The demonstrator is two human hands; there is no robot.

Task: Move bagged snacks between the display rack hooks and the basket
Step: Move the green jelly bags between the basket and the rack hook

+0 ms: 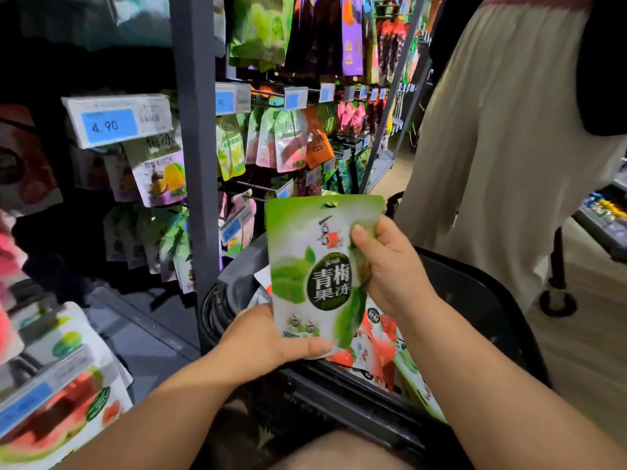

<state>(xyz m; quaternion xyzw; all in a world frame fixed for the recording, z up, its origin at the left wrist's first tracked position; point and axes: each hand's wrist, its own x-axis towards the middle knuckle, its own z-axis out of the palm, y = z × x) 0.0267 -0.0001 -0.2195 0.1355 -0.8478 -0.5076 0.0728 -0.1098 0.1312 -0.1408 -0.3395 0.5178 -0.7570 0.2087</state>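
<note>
Holding a green plum jelly bag (305, 239) upright over the black basket (492, 293): the left hand (261, 337) pinches its bottom edge, thumb on the front; the right hand (390, 269) pinches its right edge. Other bagged snacks (380, 344) lie below the right hand; display rack hooks (251, 186) stand beyond both hands.

Left hand (271, 337) pinches the green bag (305, 252) at its bottom; right hand (390, 269) grips its right edge.
</note>
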